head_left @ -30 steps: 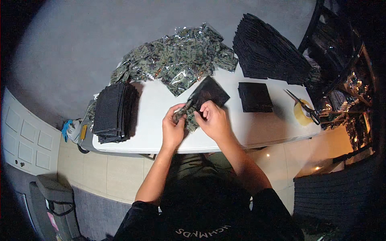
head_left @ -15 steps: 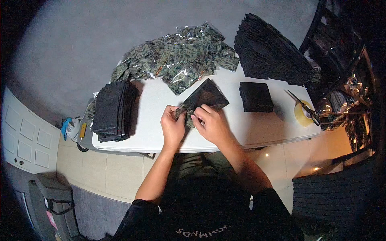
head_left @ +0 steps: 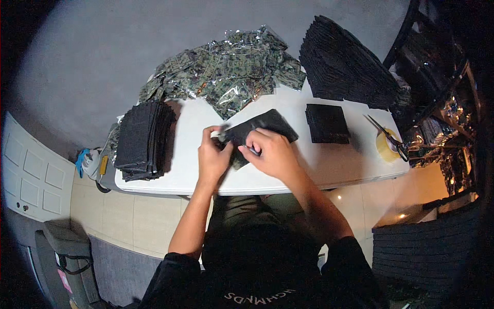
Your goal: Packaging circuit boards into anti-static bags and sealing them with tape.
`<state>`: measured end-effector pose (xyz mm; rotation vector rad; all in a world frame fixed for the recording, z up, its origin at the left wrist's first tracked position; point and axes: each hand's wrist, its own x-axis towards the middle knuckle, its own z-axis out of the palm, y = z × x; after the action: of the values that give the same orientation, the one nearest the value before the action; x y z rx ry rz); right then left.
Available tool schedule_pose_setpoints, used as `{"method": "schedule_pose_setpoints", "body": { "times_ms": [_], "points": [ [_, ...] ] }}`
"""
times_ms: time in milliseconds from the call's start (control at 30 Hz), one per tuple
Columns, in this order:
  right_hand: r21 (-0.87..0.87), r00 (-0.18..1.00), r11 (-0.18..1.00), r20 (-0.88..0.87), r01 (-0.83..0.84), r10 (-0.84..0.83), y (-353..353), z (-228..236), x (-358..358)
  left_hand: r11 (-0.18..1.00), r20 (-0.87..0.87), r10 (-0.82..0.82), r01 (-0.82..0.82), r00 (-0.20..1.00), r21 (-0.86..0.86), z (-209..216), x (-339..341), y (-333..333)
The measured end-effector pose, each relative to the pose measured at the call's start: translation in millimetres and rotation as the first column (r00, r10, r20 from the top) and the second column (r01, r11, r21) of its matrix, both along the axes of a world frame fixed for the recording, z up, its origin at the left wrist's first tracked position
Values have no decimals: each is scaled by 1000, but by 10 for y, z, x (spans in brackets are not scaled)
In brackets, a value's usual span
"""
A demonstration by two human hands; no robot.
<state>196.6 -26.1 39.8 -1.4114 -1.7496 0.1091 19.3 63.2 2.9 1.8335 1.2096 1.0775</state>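
Hands at work: left hand [head_left: 212, 160] frames a blurred end of the piece between thumb and fingers; right hand [head_left: 274, 155] is curled, thumb drawn in beside the fingers, over the near side. Blur and knuckles hide the contact, so whether either one pinches firmly cannot be told.

Steadying side: the left thumb and fingers probably serve best as an anchor, holding the end level so the cloth does not twist.

Working side: small, even movements of the right fingers seem wise, keeping the layers flat; a hard tug could crease them or pull a corner askew.

Black piece [head_left: 275, 122]: flat, dark and straight-edged, apparently cloth, it sits at the middle of the counter [head_left: 188, 154], toward the front edge, turned at a slant with its free corners pointing to the far edge and the right end.

Patterned end [head_left: 223, 136]: a pale and greenish patch shows by the left fingers, too smeared for detail.

Far edge: camouflage packets [head_left: 226, 69] in shiny clear wrap heap up just beyond the piece.

Left end: a tall black stack [head_left: 143, 141] stands well apart from the hands.

Right end: scissors [head_left: 393, 140] lie across a tape roll [head_left: 385, 147], past a small black pile [head_left: 328, 124].
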Motion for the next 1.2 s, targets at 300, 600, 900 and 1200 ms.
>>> {"method": "schedule_pose_setpoints", "body": {
  "times_ms": [300,600,900,1200],
  "points": [
    [-158,937,931,64,-329,342,1009,63,601,993,75,90,-96,993,73,-87,-276,19],
    [-639,810,652,75,-409,582,1463,-7,296,996,319,-87,90,944,8,-213,-322,170],
    [-181,847,899,-448,-400,286,818,58,472,989,504,-126,147,855,0,2,-409,151],
    [229,842,965,-490,-128,228,329,-84,516,940,309,-340,319,888,116,392,-80,104]
  ]
}}
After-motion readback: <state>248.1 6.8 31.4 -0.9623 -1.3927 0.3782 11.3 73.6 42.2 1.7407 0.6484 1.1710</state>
